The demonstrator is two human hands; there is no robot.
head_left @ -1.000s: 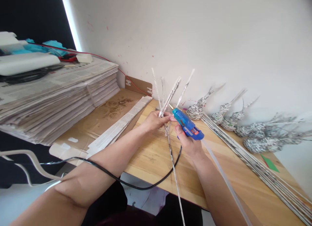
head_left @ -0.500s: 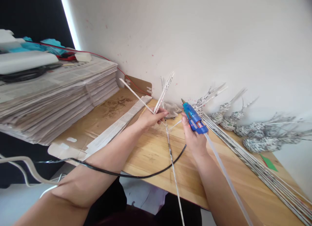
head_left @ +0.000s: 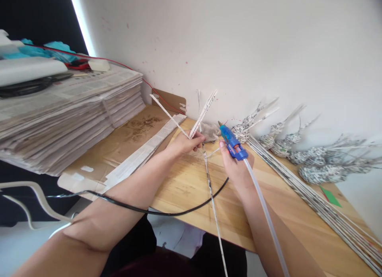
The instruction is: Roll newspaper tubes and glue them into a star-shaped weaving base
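Observation:
My left hand [head_left: 188, 143] pinches a cluster of rolled newspaper sticks [head_left: 203, 113] above the wooden table. Two or more of them stand up together, and one leans out to the far left. A longer paper stick [head_left: 212, 197] runs down from the cluster past the table's front edge. In my right hand [head_left: 238, 167] is a blue hot glue gun [head_left: 231, 142], its nozzle tilted up and left, apart from the sticks. A clear glue stick [head_left: 267, 213] trails from its back end. Behind my left hand lies a greyish crumpled cloth-like lump [head_left: 210, 130].
Several woven paper pieces [head_left: 324, 173] line the wall at right, beside a bundle of long paper sticks [head_left: 301, 193]. On cardboard [head_left: 131, 137] at left stand a tall newspaper stack [head_left: 74, 121] and paper strips [head_left: 149, 149]. A black cord [head_left: 173, 214] crosses my left forearm.
The glue gun has pulled away to the right from the sticks. The sticks in my left hand have fanned out, one now leaning far left and another pointing right toward my right hand.

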